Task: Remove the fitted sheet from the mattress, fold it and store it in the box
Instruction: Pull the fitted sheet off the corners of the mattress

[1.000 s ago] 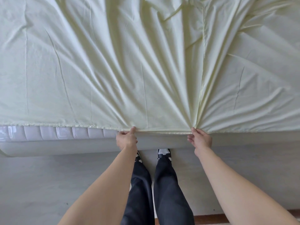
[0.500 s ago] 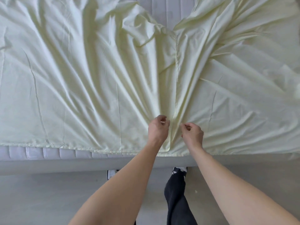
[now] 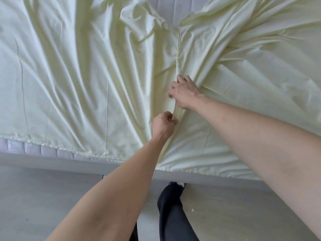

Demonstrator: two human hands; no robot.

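With the pale fitted sheet (image 3: pixel 73 80) loose and rumpled over the mattress (image 3: pixel 40 150), the left hand (image 3: pixel 163 125) had slid up from the near hem to pinch the central seam while the right hand (image 3: pixel 185 92) reached farther up, gripping the same seam, suggesting folding had begun.

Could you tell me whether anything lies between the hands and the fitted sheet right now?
Nothing visible does. The left hand and the right hand both already grip the fitted sheet along its middle seam on the mattress. The box is not in view.
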